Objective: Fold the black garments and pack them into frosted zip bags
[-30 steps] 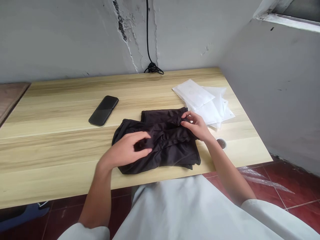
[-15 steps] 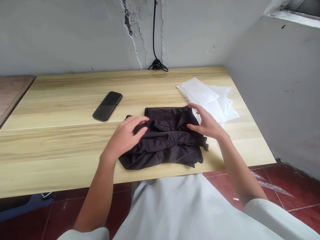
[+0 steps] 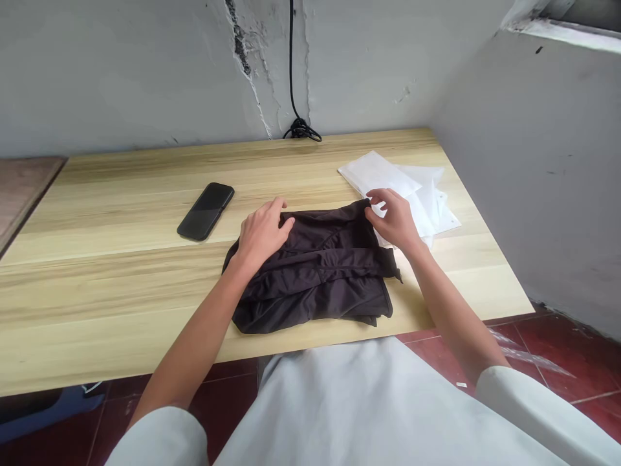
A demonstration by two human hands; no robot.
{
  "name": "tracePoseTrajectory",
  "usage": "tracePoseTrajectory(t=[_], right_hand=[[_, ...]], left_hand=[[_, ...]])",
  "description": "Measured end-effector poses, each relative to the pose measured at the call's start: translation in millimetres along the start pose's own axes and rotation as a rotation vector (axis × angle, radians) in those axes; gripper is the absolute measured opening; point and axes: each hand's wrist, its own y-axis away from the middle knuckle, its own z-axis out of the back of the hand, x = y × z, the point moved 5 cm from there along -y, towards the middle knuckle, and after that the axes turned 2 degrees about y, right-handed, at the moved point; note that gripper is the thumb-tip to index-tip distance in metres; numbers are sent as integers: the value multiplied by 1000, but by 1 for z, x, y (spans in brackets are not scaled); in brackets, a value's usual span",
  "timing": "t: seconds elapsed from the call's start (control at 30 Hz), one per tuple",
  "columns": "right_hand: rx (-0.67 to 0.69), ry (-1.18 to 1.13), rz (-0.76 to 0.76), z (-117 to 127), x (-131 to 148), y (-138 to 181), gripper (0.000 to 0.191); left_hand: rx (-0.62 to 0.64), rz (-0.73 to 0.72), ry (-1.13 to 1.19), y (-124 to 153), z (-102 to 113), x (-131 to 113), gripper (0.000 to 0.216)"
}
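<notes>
Currently on the table: black garment (image 3: pixel 315 278), folded into a loose, rumpled rectangle, lying flat near the table's front edge, roughly midway along it.
Left hand (image 3: pixel 264 234): wide and palm down, fingers together, resting on the garment's far left corner and not gripping it.
Right hand (image 3: pixel 392 220): narrow, thumb and fingers closed on the garment's far right corner, pinching the cloth.
Nearby packets: white plastic bags (image 3: pixel 427 207), stacked loosely just behind the right hand, touching or almost touching the garment's far edge.
Phone: black phone (image 3: pixel 206 211), lying face up at an angle, to the left of the garment and just beyond the left hand.
Surface: pale wooden table (image 3: pixel 121 310) with a streaky grain, set in a corner against grey walls.
Wall fixture: black cable (image 3: pixel 292 65), running down the wall and coiled at the table's back edge.
Clothing: light grey sleeves (image 3: pixel 160 437) on both arms.
Underfoot: dark red tile floor (image 3: pixel 228 401).
</notes>
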Motion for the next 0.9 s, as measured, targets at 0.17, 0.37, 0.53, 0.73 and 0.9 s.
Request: tracePoseTrajectory(t=[0.17,0.37,0.53,0.73,0.9], right_hand=[[423,-48,91,1,25,33,16],[561,43,23,10,31,57,21],[629,-20,30,22,41,74,24],[925,-137,7,38,46,98,26],[844,-106,5,38,54,78,27]], left_hand=[[226,-193,41,38,10,-6,13],[374,-175,102,66,18,14,26],[429,-220,97,92,32,11,24],[632,-264,221,126,52,-2,18],[683,-218,219,116,43,-2,35]])
